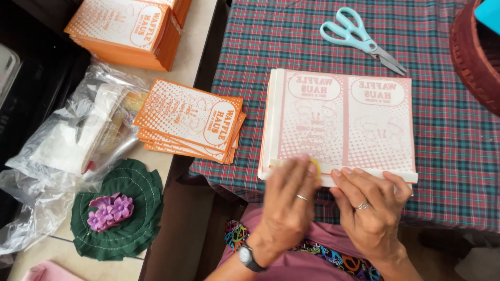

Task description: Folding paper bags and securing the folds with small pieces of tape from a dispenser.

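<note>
Head view: left hand (289,200) and right hand (371,205) press, seemingly flat, on pink printed sheets (341,122).

A home craft or packing corner is indicated. A table covered by a plaid cloth (448,135) is seen beside a tiled floor (47,260). Stacks of orange printed paper bags (190,120), loose plastic bags (62,140) and a fabric flower mat (117,211) are kept alongside.

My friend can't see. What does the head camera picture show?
Two hands, the left hand and the right hand, press the near edge of a stack of pale pink printed sheets on a plaid tablecloth. Light blue scissors lie behind, and orange printed sheets sit to the left.
</note>
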